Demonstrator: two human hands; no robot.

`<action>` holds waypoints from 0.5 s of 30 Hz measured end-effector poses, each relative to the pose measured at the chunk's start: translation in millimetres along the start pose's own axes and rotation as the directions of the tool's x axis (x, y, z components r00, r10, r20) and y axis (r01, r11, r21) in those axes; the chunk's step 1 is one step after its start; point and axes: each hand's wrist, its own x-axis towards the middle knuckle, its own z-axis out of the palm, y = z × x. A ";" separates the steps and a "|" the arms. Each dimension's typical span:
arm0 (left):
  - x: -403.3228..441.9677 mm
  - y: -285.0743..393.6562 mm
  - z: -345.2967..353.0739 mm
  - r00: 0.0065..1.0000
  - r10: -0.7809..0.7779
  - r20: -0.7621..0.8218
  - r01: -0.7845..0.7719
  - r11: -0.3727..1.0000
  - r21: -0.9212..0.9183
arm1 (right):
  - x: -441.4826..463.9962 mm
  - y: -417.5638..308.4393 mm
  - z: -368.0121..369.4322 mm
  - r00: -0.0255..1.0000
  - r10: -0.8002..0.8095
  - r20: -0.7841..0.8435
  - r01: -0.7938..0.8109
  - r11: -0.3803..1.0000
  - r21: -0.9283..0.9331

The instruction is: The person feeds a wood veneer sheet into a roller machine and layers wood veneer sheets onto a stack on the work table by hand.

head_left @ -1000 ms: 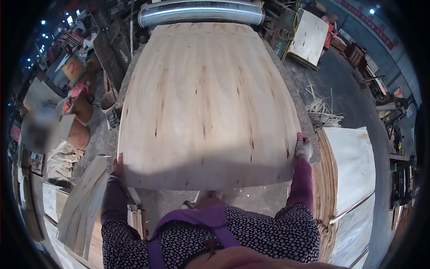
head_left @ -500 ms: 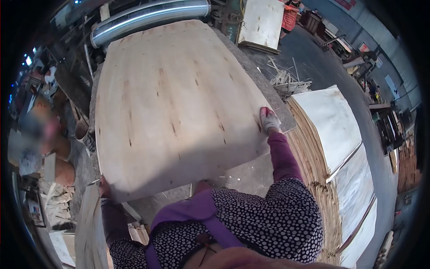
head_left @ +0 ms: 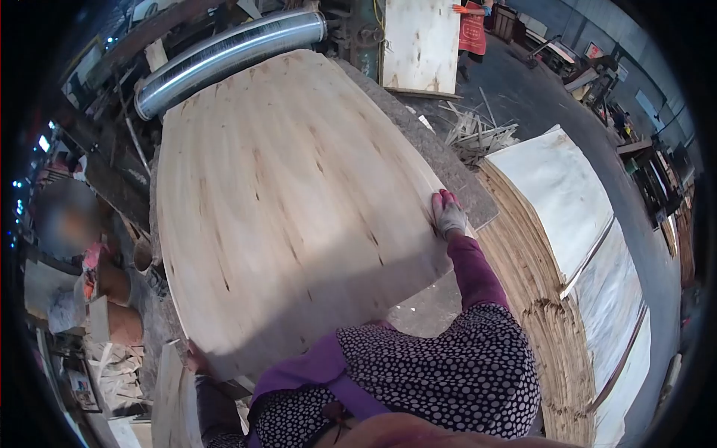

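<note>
A large pale wood veneer sheet [head_left: 299,216] with dark knot streaks lies over a stone-like work surface [head_left: 478,196] in front of me. My right hand [head_left: 450,215], in a whitish glove with reddish fingertips, grips the sheet's right edge, fingers on top and thumb hidden. At the near left corner, my left hand [head_left: 196,360] is closed on the sheet's edge; most of its fingers are out of sight beneath or behind it. The sheet's near edge reaches my body, and its far edge lies just short of a shiny metal roller [head_left: 231,60].
Stacked veneer sheets [head_left: 523,261] stand close on my right, with wood scraps [head_left: 478,133] beyond. A co-worker in a red apron [head_left: 472,33] is beside an upright pale board [head_left: 420,48]. Another person [head_left: 71,224] is at the left, near scrap pieces [head_left: 116,373].
The sheet has shifted towards me, its near edge now closer to my body. My left hand has moved nearer and slightly right with the corner; my right hand has come slightly nearer.
</note>
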 end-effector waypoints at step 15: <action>-35.3 30.1 14.0 0.993 0.058 -0.102 -0.090 0.938 -0.335 | -1.9 -5.9 -5.1 0.999 -0.018 -0.026 0.019 1.000 0.023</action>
